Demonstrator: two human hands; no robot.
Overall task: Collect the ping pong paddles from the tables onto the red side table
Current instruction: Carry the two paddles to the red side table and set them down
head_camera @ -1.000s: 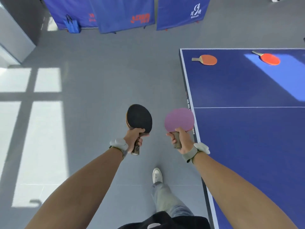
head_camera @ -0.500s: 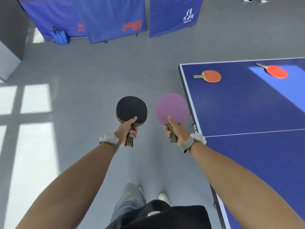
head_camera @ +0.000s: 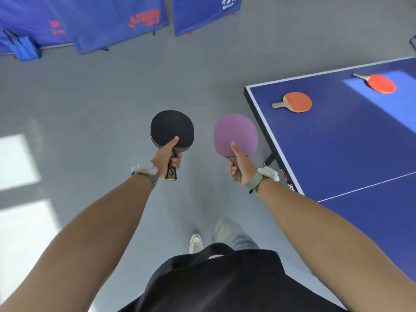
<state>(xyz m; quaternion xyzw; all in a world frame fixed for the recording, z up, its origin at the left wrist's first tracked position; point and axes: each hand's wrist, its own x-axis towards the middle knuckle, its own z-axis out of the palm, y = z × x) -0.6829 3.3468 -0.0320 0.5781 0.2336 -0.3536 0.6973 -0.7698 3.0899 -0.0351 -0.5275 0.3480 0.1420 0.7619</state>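
Grip check, both sides: left grip (head_camera: 166, 157) is curled round the handle of the black paddle (head_camera: 172, 128), thumb laid up on the rubber. Right grip (head_camera: 242, 164) does the same on the purple paddle (head_camera: 235, 134), thumb up the blade face. Both blades point up and away from the wrists, faces toward cam, w/ a gap betw. them and no contact.

Positions rel. to grips:
- Tabletop (head_camera: 337, 154) edge runs just right of the right grip; its corner sits ahead-right of the purple blade.
- Orange paddle (head_camera: 297, 102) lies flat on it, ahead-right of the right grip, near that corner.
- Red paddle (head_camera: 381, 83) lies farther out the same way, in a sunlit patch.
- Blue barriers (head_camera: 112, 19) and a blue bag (head_camera: 22, 48) stand well ahead of the left grip.
- Red side table not in view, so I can't say which way it lies.

Judgement: step in hand = carry, both grips full. Neither has a finger spare for the orange or red one, so I'd deliver these 2 first, then come back. Alt.: stack both in one grip to free the other. That's riskier, as rubber faces may slide and two handles are bulky.

To do it well:
- Hold by the handle w/ thumb on the blade, as now; this should stop the blade twisting.
- Hold blades apart so they don't clack.
- Mind the tabletop corner on the right-grip side; the purple blade's edge is near it.
- At drop-off, lay them flat, no tossing.
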